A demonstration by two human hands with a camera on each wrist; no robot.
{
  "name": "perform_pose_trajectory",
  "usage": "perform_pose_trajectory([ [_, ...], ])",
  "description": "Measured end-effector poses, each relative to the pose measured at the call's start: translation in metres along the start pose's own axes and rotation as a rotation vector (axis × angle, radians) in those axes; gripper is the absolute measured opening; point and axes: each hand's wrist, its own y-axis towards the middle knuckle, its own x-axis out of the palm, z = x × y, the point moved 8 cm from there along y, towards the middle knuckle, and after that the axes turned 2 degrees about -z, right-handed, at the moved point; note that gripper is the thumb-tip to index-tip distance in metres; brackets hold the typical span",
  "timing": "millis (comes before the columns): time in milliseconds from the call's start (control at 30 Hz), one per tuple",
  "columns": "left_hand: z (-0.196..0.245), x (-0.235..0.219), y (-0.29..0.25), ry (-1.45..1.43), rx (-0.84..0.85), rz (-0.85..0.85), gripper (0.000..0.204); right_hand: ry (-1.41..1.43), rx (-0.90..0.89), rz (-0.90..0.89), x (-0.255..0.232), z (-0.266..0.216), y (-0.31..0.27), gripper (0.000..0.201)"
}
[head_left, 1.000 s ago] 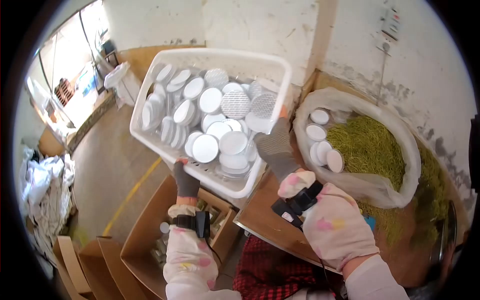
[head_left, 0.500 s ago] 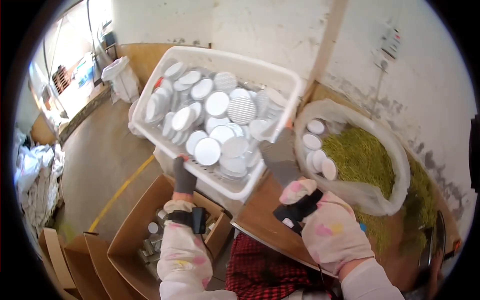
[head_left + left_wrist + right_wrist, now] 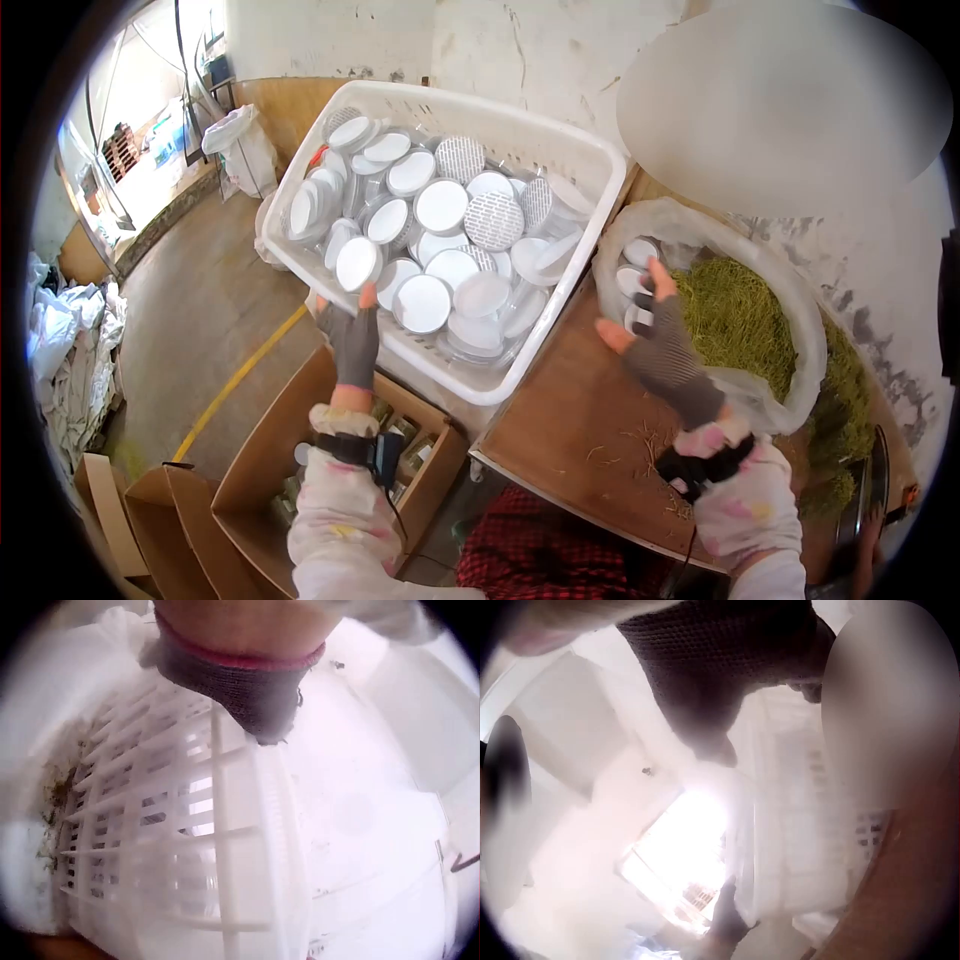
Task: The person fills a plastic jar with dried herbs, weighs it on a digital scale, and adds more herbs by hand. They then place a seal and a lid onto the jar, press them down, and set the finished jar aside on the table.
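Note:
A white plastic basket (image 3: 490,388) full of round white lids (image 3: 441,206) lies partly over a corner of the brown table (image 3: 560,440). My left hand (image 3: 352,345), in a grey fingerless glove, holds its near-left rim, thumb at the top edge and some fingers hidden. In the left wrist view the glove (image 3: 240,690) is beside the slotted basket side (image 3: 225,885). My right hand (image 3: 672,350) is off the basket, fingers spread, between it and the clear bag (image 3: 812,350); nothing is in it. The right wrist view shows that glove (image 3: 720,667) above the basket wall (image 3: 795,847).
The bag contains green grass-like material (image 3: 740,310) and several white lids (image 3: 640,251). Below my left hand is an open cardboard box (image 3: 255,450) with small containers in it. A white sack (image 3: 240,150) stands at the back left; white cloths (image 3: 85,370) lie at far left.
My right hand has let go of the basket's right side and moved right, its fingers now spread. My left hand remains at the near-left rim. The basket sits slightly further right in the view.

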Motion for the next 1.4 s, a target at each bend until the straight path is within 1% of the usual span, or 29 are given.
perform_pose_trajectory([
  [33, 0.006, -0.008, 0.004, 0.418, 0.049, 0.111, 0.091, -0.038, -0.086, -0.024, -0.015, -0.004, -0.008, 0.102],
  [67, 0.009, -0.012, 0.015, 0.425, 0.051, 0.110, 0.091, 0.001, -0.015, -0.063, -0.032, -0.008, -0.017, 0.103],
  [133, 0.041, -0.033, 0.046, 0.518, 0.296, 0.256, 0.102, -0.008, 0.097, -0.091, -0.071, -0.027, -0.040, 0.103],
  [167, 0.042, -0.036, 0.068, 0.524, 0.304, 0.255, 0.102, -0.064, 0.140, -0.088, -0.091, -0.032, -0.056, 0.101],
  [233, 0.017, -0.010, 0.124, 0.718, 0.167, -0.158, 0.108, -0.231, 0.165, -0.055, -0.130, -0.027, -0.086, 0.099],
  [300, -0.007, 0.001, 0.172, 0.694, 0.231, -0.175, 0.111, -0.267, 0.287, 0.060, -0.169, -0.011, -0.122, 0.098],
  [367, -0.018, 0.011, 0.212, 0.717, 0.165, -0.260, 0.116, -0.252, 0.373, 0.149, -0.213, 0.009, -0.166, 0.094],
  [400, -0.014, 0.017, 0.225, 0.713, 0.196, -0.274, 0.116, -0.290, 0.409, 0.213, -0.231, 0.010, -0.184, 0.092],
  [467, -0.025, 0.031, 0.239, 0.765, 0.123, -0.347, 0.123, -0.307, 0.452, 0.348, -0.268, 0.025, -0.233, 0.090],
  [500, -0.046, 0.039, 0.255, 0.831, 0.179, -0.330, 0.129, -0.310, 0.490, 0.393, -0.285, 0.035, -0.256, 0.090],
  [533, -0.057, 0.050, 0.265, 0.939, 0.207, -0.397, 0.131, -0.319, 0.514, 0.431, -0.300, 0.038, -0.280, 0.089],
  [567, -0.078, 0.058, 0.279, 0.991, 0.268, -0.368, 0.130, -0.330, 0.544, 0.475, -0.308, 0.034, -0.302, 0.088],
  [600, -0.081, 0.063, 0.287, 0.870, 0.386, -0.423, 0.124, -0.525, 0.573, 0.505, -0.310, 0.015, -0.306, 0.085],
  [633, -0.068, 0.057, 0.288, 0.944, 0.310, -0.559, 0.113, -0.535, 0.631, 0.546, -0.314, 0.009, -0.317, 0.085],
  [667, -0.046, 0.058, 0.269, 1.080, 0.198, -0.477, 0.101, -0.423, 0.739, 0.622, -0.318, 0.012, -0.330, 0.083],
  [700, -0.047, 0.058, 0.267, 1.032, 0.207, -0.489, 0.097, -0.304, 0.829, 0.684, -0.317, 0.018, -0.345, 0.081],
  [833, -0.059, 0.047, 0.265, 0.907, 0.338, -0.345, 0.091, -0.399, 0.757, 0.659, -0.321, 0.031, -0.373, 0.079],
  [900, -0.047, 0.037, 0.255, 0.825, 0.383, -0.277, 0.089, -0.364, 0.740, 0.651, -0.319, 0.036, -0.376, 0.078],
  [967, 0.006, 0.034, 0.214, 0.602, 0.373, -0.235, 0.084, -0.342, 0.724, 0.654, -0.322, 0.038, -0.375, 0.077],
  [1000, 0.025, 0.033, 0.197, 0.550, 0.275, -0.210, 0.081, -0.326, 0.753, 0.647, -0.322, 0.039, -0.375, 0.077],
  [1033, 0.036, 0.033, 0.184, 0.547, 0.267, -0.213, 0.081, -0.311, 0.778, 0.645, -0.324, 0.041, -0.376, 0.077],
  [1100, 0.070, 0.035, 0.155, 0.181, 0.473, -0.296, 0.081, -0.326, 0.733, 0.601, -0.330, 0.058, -0.380, 0.077],
  [1133, 0.082, 0.035, 0.141, 0.180, 0.464, -0.289, 0.081, -0.332, 0.687, 0.555, -0.332, 0.066, -0.377, 0.078],
  [1200, 0.120, 0.043, 0.108, 0.068, 0.576, -0.326, 0.079, -0.301, 0.688, 0.548, -0.319, 0.058, -0.351, 0.078],
  [1233, 0.135, 0.044, 0.098, 0.068, 0.573, -0.321, 0.079, -0.263, 0.702, 0.546, -0.314, 0.058, -0.343, 0.079],
  [1267, 0.152, 0.044, 0.087, 0.028, 0.616, -0.321, 0.078, -0.267, 0.630, 0.488, -0.311, 0.060, -0.338, 0.078],
  [1333, 0.201, 0.041, 0.058, 0.011, 0.713, -0.308, 0.076, -0.243, 0.640, 0.477, -0.308, 0.063, -0.335, 0.077],
  [1367, 0.226, 0.040, 0.043, 0.008, 0.715, -0.317, 0.076, -0.218, 0.652, 0.466, -0.305, 0.065, -0.335, 0.077],
  [1400, 0.250, 0.038, 0.029, -0.123, 0.682, -0.351, 0.077, -0.212, 0.667, 0.466, -0.304, 0.069, -0.339, 0.077],
])
